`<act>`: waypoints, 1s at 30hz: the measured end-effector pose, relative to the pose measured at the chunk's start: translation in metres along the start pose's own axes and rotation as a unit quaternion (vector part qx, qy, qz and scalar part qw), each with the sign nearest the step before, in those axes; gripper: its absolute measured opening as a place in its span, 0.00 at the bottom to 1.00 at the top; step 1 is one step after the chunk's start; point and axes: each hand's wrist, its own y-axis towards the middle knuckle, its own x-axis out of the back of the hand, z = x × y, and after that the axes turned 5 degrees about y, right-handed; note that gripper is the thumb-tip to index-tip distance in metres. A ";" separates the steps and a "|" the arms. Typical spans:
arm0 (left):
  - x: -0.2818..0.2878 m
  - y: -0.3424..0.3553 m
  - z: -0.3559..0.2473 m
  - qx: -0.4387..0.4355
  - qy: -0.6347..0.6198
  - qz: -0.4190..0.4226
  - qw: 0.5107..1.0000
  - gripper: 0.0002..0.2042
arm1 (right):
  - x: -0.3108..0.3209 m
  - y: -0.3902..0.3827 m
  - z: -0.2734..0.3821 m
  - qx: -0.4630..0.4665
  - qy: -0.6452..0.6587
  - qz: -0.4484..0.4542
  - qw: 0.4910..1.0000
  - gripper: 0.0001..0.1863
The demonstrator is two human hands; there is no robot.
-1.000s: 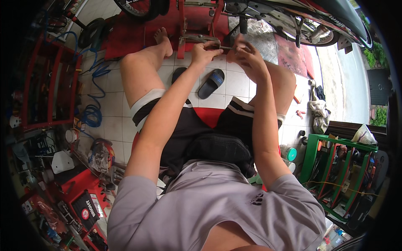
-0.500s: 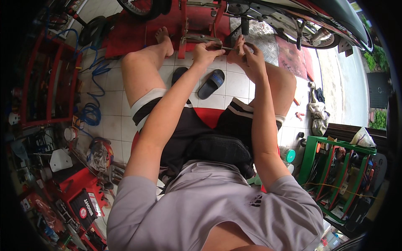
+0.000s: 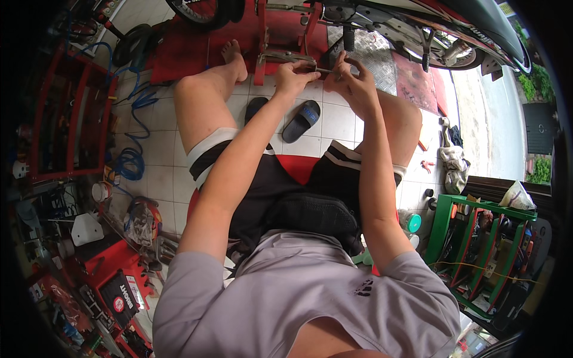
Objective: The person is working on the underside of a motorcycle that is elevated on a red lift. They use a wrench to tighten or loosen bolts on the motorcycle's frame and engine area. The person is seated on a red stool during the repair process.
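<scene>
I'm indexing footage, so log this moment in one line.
left hand: at left end of thin rod | right hand: at right end | nearby: black sandals, motorcycle

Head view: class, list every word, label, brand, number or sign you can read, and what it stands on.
Black panel: bold white letters, legible but not copied here, beside a round red emblem.
Right sandal: blue lettering on its strap, too blurred to read.
Motorcycle: pale lettering on its side, too small to read.
Shirt: dark print, no letters that I can make out.
</scene>
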 end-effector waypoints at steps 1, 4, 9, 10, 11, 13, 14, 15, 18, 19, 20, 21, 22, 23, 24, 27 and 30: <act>-0.001 -0.001 -0.001 0.000 -0.003 0.001 1.000 0.13 | 0.004 0.003 -0.001 -0.023 -0.027 -0.012 0.999 0.24; 0.002 0.000 0.001 0.001 -0.008 0.001 1.000 0.12 | -0.007 -0.002 0.002 0.003 0.007 -0.018 1.000 0.24; -0.001 0.001 0.001 -0.004 -0.018 0.005 1.000 0.12 | 0.003 0.005 -0.007 -0.021 0.009 -0.027 0.999 0.25; 0.000 0.000 0.001 -0.001 -0.019 0.005 1.000 0.12 | 0.000 0.003 -0.005 -0.007 0.010 -0.035 0.999 0.25; 0.001 0.000 0.001 0.002 -0.020 0.005 1.000 0.12 | -0.003 0.001 -0.002 0.006 0.011 -0.044 0.999 0.25; 0.000 0.000 0.000 0.004 -0.013 0.004 1.000 0.12 | -0.009 -0.005 0.004 0.033 0.015 -0.011 0.999 0.25; 0.000 -0.001 0.000 0.005 -0.010 0.003 1.000 0.12 | -0.010 -0.007 0.006 0.046 0.017 0.006 0.999 0.25; 0.000 0.001 0.002 0.003 -0.010 0.002 1.000 0.12 | -0.007 -0.004 0.004 0.010 -0.010 -0.013 1.000 0.26; 0.001 0.003 0.005 -0.005 -0.006 0.001 1.000 0.13 | -0.002 0.000 0.000 -0.031 -0.034 -0.046 0.998 0.27; 0.002 0.002 0.005 -0.008 -0.003 0.001 1.000 0.13 | -0.005 -0.001 -0.001 0.000 -0.006 -0.043 0.999 0.27; 0.002 0.002 0.004 -0.011 -0.001 0.001 1.000 0.13 | -0.007 -0.002 -0.002 0.032 0.022 -0.039 0.998 0.27; 0.001 0.001 0.004 -0.010 -0.002 0.001 1.000 0.13 | -0.003 -0.001 -0.005 0.022 0.003 -0.036 0.999 0.27; -0.001 0.001 0.003 -0.010 -0.003 0.000 1.000 0.13 | 0.002 0.001 -0.007 0.013 -0.017 -0.032 0.999 0.28; -0.002 0.001 0.002 -0.010 -0.005 0.000 1.000 0.13 | 0.006 0.003 -0.009 0.003 -0.036 -0.029 0.999 0.28; -0.001 0.002 0.003 -0.007 0.000 0.000 1.000 0.13 | 0.005 0.003 -0.009 -0.011 -0.041 -0.043 0.998 0.28; 0.002 0.005 0.008 -0.005 0.011 -0.003 1.000 0.13 | -0.001 0.003 -0.006 -0.006 -0.030 -0.058 0.998 0.27; 0.002 0.006 0.010 -0.009 0.009 -0.004 1.000 0.12 | -0.006 0.001 -0.005 0.027 -0.006 -0.029 0.999 0.26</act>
